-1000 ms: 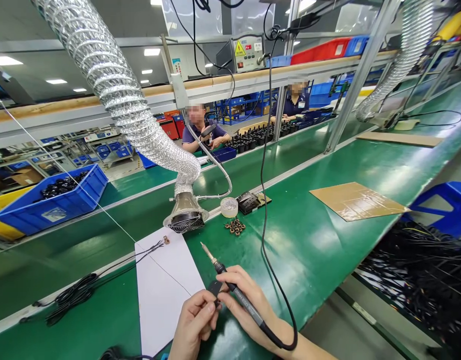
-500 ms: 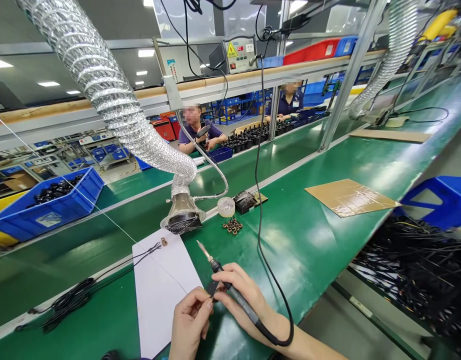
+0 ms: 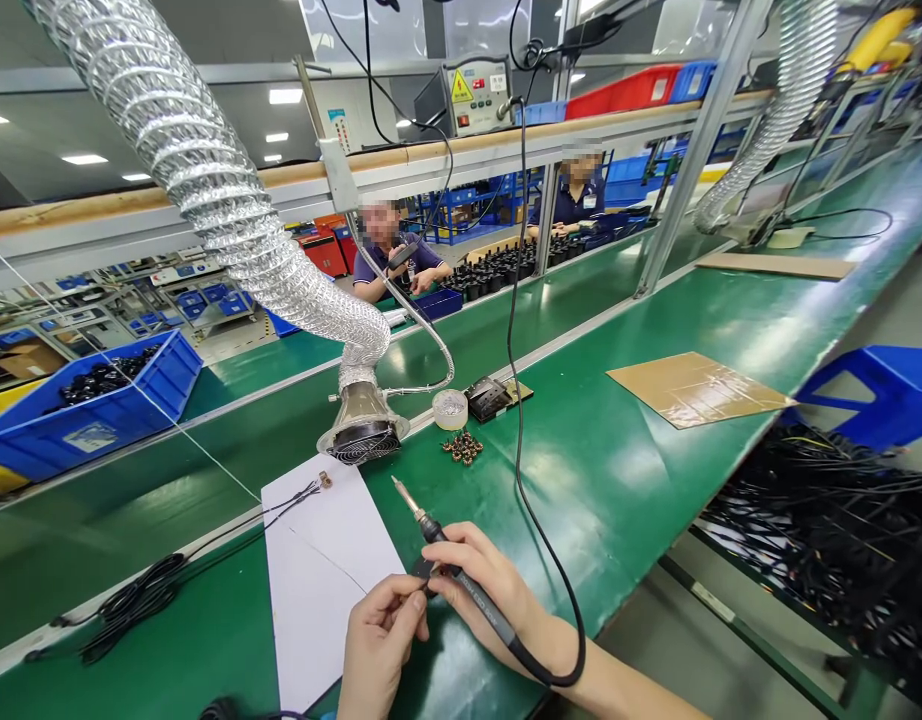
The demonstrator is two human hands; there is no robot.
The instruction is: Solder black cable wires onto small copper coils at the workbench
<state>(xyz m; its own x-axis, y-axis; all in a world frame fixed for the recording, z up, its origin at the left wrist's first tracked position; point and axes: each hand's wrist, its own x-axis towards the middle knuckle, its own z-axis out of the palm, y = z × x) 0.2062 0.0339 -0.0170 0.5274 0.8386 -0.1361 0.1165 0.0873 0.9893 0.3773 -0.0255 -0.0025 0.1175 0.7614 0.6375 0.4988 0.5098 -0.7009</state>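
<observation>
My right hand (image 3: 498, 590) is closed around a soldering iron (image 3: 480, 605), whose bare metal tip points up and away over the green bench. A small dark flat piece (image 3: 425, 569) shows between my two hands, mostly covered by fingers. My left hand (image 3: 386, 635) pinches at its near end, thumb against forefinger; exactly what lies in that pinch is hidden. One thin pale wire (image 3: 326, 555) runs across the white sheet (image 3: 303, 600) towards my left fingers. On the sheet's far part rest the stripped ends of a black cable (image 3: 300, 497) beside a small brownish part (image 3: 325, 480).
A fume extractor with fan (image 3: 366, 440) hangs beyond the sheet. Near it are a pile of small brass-coloured parts (image 3: 462, 448), a round tub (image 3: 450, 408) and a black box (image 3: 488, 398). Cardboard (image 3: 697, 390) lies right. The iron's cord (image 3: 519, 440) hangs across the bench. Two people sit opposite.
The view has shifted slightly. Both hands stay close together around the small dark piece, and the soldering iron keeps nearly the same position.
</observation>
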